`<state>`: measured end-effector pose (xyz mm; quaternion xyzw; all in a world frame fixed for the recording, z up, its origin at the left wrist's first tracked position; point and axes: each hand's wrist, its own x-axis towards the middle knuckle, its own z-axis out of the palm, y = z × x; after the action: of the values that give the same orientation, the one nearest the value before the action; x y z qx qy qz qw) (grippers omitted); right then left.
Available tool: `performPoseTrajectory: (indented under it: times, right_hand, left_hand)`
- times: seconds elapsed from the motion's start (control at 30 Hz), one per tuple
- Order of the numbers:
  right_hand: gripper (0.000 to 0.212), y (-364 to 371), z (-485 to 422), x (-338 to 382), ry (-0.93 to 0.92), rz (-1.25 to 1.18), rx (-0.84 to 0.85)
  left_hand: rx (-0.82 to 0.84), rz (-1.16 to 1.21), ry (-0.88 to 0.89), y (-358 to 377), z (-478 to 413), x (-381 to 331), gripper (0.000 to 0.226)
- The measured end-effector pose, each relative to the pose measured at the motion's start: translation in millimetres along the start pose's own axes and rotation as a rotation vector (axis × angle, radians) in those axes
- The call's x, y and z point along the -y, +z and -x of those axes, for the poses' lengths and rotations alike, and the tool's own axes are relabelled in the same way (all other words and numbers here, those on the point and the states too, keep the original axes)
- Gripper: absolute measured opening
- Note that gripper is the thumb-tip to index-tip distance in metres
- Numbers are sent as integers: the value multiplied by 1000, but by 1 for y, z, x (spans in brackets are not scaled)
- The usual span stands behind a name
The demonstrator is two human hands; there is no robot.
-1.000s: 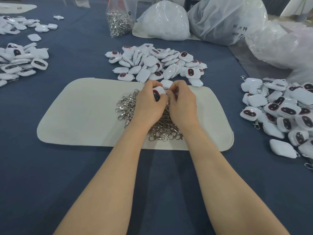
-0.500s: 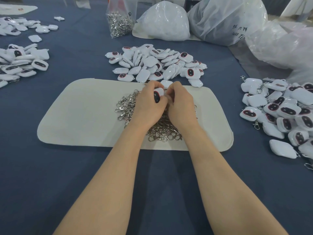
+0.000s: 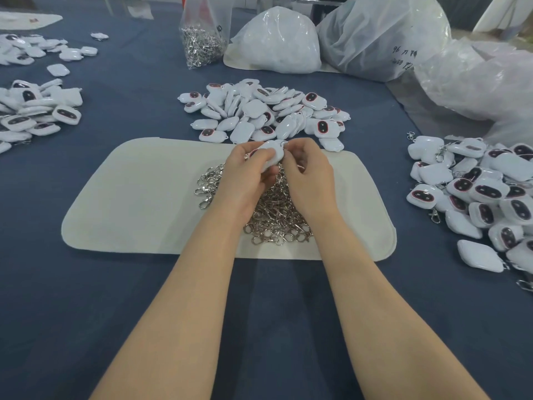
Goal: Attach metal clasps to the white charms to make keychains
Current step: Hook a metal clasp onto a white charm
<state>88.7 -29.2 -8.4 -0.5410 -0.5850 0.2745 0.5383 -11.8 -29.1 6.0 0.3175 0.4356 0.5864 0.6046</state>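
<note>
Head view: at the far side of the blue-clothed desk (image 3: 115,298) stands a clear plastic bag (image 3: 203,44) half full of silvery metal clasps, and to its right lie a tied translucent bag (image 3: 277,44) of white contents and a larger crinkled bag (image 3: 380,36) with dark handwriting, of which only "96" can be read. A cream, rounded-corner mat (image 3: 138,197) carries a loose heap of shiny clasps (image 3: 274,217). Above that heap the left hand (image 3: 245,174) grips a smooth, glossy white charm (image 3: 271,157), fingers curled round it. The right hand (image 3: 308,180) pinches a small clasp (image 3: 284,144) at the charm's far corner. Just beyond the mat is a pile of charms (image 3: 259,111), rounded white shells, some with red-rimmed dark ovals. A right pile (image 3: 484,197) has clasps fitted, and more charms (image 3: 34,114) lie on the left.
</note>
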Motion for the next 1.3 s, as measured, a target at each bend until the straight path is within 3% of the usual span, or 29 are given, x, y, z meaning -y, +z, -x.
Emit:
performPoseTrajectory:
  times: [0.3,0.47,0.53,0.63,0.77,0.87,0.97,1.13,1.3]
  right_hand:
    - [7,0,1,5,-32,-71,-115]
    - [10,1,5,5,-198,112,-144]
    - [12,1,4,4,-247,224,-111]
    - [15,0,1,1,-249,363,-21]
    - [18,-1,0,-2,-241,455,80]
    - [17,-3,0,-3,-204,419,110]
    - [4,0,2,1,-116,253,99]
    - [10,4,4,4,-58,47,41]
    - [6,3,3,4,-95,55,-43]
  left_hand:
    - [48,134,-86,0,1,-3,5]
    - [36,160,-141,1,0,-2,6]
    - [-64,78,-62,0,-2,0,10]
    - [-212,-237,183,-5,-6,3,27]
    - [-176,-615,520,-4,1,6,18]
    - [-147,-711,596,-3,3,9,18]
    - [-183,-487,488,-1,1,6,16]
    - [-115,68,38,-5,-5,2,10]
    - [-63,226,-67,-6,-6,0,10]
